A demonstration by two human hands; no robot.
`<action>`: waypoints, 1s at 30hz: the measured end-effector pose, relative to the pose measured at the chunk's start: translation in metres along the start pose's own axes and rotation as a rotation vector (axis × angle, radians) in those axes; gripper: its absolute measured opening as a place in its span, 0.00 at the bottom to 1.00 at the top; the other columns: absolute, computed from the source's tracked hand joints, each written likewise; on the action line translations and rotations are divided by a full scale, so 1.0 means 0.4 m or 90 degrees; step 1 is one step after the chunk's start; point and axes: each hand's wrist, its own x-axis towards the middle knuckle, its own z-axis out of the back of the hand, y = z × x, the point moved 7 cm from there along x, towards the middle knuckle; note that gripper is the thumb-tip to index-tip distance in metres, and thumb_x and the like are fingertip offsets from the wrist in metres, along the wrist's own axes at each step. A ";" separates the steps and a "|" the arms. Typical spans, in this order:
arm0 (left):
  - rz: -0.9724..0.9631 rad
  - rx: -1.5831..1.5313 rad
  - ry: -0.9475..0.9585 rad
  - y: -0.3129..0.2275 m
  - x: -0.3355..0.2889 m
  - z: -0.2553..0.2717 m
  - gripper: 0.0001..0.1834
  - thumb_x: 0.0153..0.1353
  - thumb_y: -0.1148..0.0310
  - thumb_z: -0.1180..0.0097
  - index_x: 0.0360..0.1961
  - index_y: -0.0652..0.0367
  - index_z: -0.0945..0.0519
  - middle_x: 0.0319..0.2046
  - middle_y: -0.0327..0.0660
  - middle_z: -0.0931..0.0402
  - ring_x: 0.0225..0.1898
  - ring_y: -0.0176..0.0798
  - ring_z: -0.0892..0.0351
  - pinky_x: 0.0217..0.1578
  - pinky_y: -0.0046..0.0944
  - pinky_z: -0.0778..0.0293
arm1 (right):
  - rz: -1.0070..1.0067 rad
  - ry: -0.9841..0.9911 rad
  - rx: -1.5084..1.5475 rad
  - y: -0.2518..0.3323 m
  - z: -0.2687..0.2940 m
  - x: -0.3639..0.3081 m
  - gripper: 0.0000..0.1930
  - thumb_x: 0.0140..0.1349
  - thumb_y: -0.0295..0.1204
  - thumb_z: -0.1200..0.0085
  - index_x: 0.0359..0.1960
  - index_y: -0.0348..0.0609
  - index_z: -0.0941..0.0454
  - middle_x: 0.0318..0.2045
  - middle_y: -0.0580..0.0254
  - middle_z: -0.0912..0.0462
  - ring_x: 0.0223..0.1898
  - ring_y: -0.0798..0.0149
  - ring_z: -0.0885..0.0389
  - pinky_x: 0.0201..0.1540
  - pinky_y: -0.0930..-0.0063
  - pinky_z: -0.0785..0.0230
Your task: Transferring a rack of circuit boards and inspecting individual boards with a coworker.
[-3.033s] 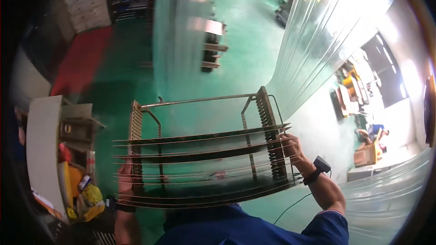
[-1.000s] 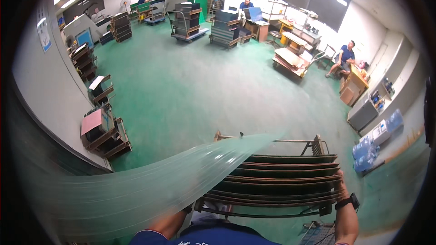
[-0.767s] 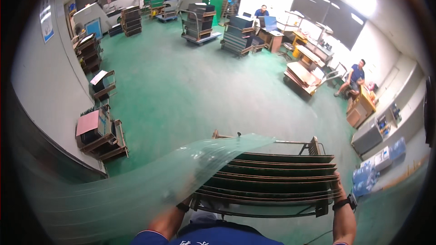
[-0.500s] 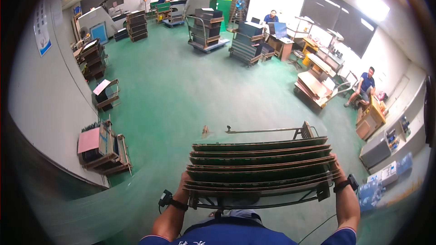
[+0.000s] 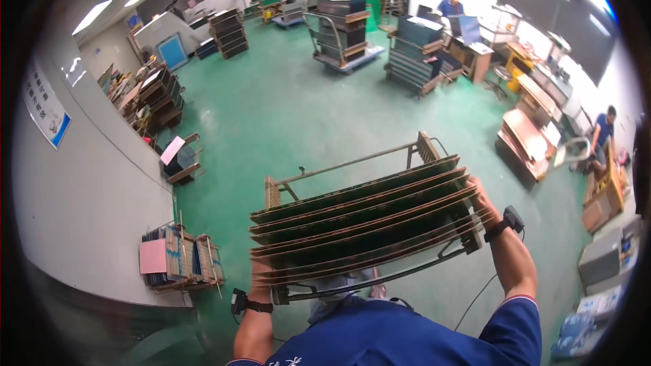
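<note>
In front of my body, a metal rack (image 5: 380,282) holds several thin, flat dark-green panels (image 5: 359,220) with brownish edges, stacked in a row with gaps between some of them. My right hand (image 5: 480,196) grips the rack's right side beside the panel ends, its fingers partly hidden. On the left side, my left hand (image 5: 261,272) is closed at the lower end of the rack, its fingers mostly covered by the panels. The rack is tilted, its right end farther from me than its left. A slotted bracket (image 5: 430,148) rises at its far right corner.
Along the left wall stand a rack with a pink sheet (image 5: 153,257) and a smaller rack (image 5: 182,161). Farther off are a loaded trolley (image 5: 342,61), a stack of racks (image 5: 415,57) and a cart of brown boards (image 5: 525,142). Several people sit at desks.
My view has turned left, so the room's furniture has shifted right. The rack has swung with its right end away from me, and its far left bracket now shows. Both hands remain on it.
</note>
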 end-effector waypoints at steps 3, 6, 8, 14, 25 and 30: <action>-0.012 0.003 -0.046 -0.006 0.200 -0.004 0.11 0.63 0.69 0.55 0.33 0.64 0.22 0.29 0.43 0.22 0.30 0.36 0.25 0.31 0.37 0.27 | 0.004 -0.007 -0.024 -0.020 -0.025 0.274 0.24 0.56 0.47 0.54 0.28 0.31 0.24 0.20 0.65 0.24 0.24 0.71 0.29 0.26 0.73 0.35; -0.008 0.010 -0.086 0.049 0.384 0.049 0.11 0.63 0.69 0.55 0.33 0.64 0.22 0.29 0.43 0.23 0.30 0.36 0.25 0.31 0.37 0.27 | 0.016 0.024 0.007 -0.004 -0.129 0.470 0.23 0.56 0.44 0.54 0.31 0.30 0.24 0.21 0.64 0.24 0.25 0.71 0.29 0.26 0.72 0.35; -0.005 0.015 -0.110 0.067 0.524 0.095 0.11 0.63 0.69 0.55 0.33 0.64 0.22 0.28 0.43 0.23 0.30 0.36 0.25 0.31 0.37 0.28 | 0.042 0.018 0.011 -0.008 -0.201 0.635 0.23 0.56 0.44 0.54 0.34 0.30 0.23 0.23 0.64 0.24 0.26 0.71 0.30 0.27 0.73 0.36; -0.004 0.033 -0.132 0.031 1.012 0.183 0.11 0.63 0.69 0.55 0.33 0.64 0.23 0.28 0.43 0.23 0.30 0.36 0.25 0.31 0.37 0.28 | -0.085 -0.008 0.049 0.090 -0.357 1.040 0.28 0.56 0.53 0.52 0.38 0.36 0.21 0.29 0.69 0.23 0.32 0.72 0.32 0.33 0.77 0.39; -0.044 0.145 -0.233 -0.078 1.844 0.432 0.11 0.63 0.69 0.55 0.32 0.64 0.23 0.27 0.43 0.24 0.29 0.36 0.26 0.31 0.37 0.28 | 0.044 0.024 0.022 0.142 -0.786 2.102 0.25 0.58 0.48 0.53 0.22 0.33 0.28 0.17 0.69 0.32 0.23 0.73 0.36 0.24 0.75 0.42; -0.046 0.168 -0.339 -0.181 2.106 0.583 0.11 0.63 0.69 0.55 0.31 0.64 0.23 0.27 0.43 0.24 0.29 0.36 0.26 0.31 0.37 0.29 | 0.000 0.149 0.085 0.362 -1.077 2.473 0.25 0.59 0.48 0.54 0.20 0.34 0.30 0.15 0.72 0.36 0.20 0.75 0.39 0.22 0.75 0.47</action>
